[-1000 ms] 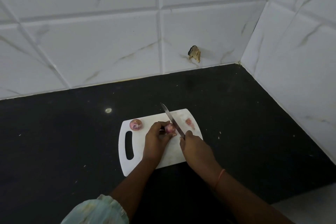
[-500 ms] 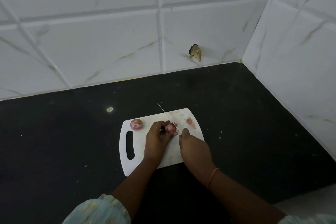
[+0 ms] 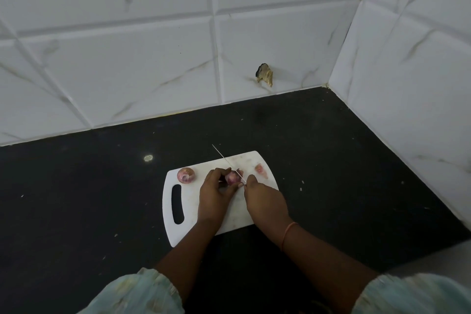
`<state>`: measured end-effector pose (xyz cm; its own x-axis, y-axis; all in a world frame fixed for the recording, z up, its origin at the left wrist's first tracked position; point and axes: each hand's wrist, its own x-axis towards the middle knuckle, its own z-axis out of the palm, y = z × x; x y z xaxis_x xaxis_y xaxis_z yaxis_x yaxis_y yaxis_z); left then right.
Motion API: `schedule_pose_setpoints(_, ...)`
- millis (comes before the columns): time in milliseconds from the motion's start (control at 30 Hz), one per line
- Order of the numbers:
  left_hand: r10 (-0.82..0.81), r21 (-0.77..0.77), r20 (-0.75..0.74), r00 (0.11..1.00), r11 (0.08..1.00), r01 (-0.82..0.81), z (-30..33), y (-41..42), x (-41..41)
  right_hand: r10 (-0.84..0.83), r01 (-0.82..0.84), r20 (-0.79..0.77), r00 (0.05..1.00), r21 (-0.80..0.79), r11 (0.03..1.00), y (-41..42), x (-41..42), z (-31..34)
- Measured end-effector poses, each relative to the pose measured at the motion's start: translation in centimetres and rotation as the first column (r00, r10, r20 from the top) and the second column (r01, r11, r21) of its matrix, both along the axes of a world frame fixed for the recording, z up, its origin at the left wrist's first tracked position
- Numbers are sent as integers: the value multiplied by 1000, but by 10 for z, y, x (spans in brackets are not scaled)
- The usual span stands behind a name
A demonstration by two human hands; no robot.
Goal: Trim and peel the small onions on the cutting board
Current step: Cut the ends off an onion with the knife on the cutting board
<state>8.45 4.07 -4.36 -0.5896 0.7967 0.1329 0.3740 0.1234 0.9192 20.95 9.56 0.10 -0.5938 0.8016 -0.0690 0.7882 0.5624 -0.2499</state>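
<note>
A white cutting board (image 3: pixel 193 227) with a handle slot lies on the black counter. My left hand (image 3: pixel 215 195) pinches a small pink onion (image 3: pixel 232 178) near the board's middle. My right hand (image 3: pixel 265 201) grips a knife (image 3: pixel 228 162); its thin blade stands edge-on against the onion's right end and points away to the upper left. A sliver of onion (image 3: pixel 240 172) shows just right of the blade. Another small onion (image 3: pixel 186 175) sits loose at the board's far left corner. A cut-off pink piece (image 3: pixel 260 169) lies at the far right.
The black counter (image 3: pixel 344 173) runs back to white marble-look tiled walls behind and on the right. A chipped hole (image 3: pixel 265 76) marks the back wall low down. A pale spot (image 3: pixel 148 158) and small crumbs dot the counter.
The blade has turned from showing its flat side to standing edge-on at the onion's right end. Both hands stayed in place over the board.
</note>
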Motion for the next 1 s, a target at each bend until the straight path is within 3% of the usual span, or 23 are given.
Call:
schedule_pose_setpoints(500, 18, 14, 1, 1000, 1000, -18, 2, -4, 1, -56, 56, -13, 998, -21, 998, 0, -5, -12)
schedule_pose_setpoints(800, 82, 125, 140, 987, 987, -99, 10, -12, 1, -79, 77, -39, 996, -55, 995, 2, -4, -10)
schedule_pose_setpoints(1000, 83, 111, 101, 991, 989, -95, 9, -10, -1, -93, 84, -59, 994, -141, 986, 10, 2, -4)
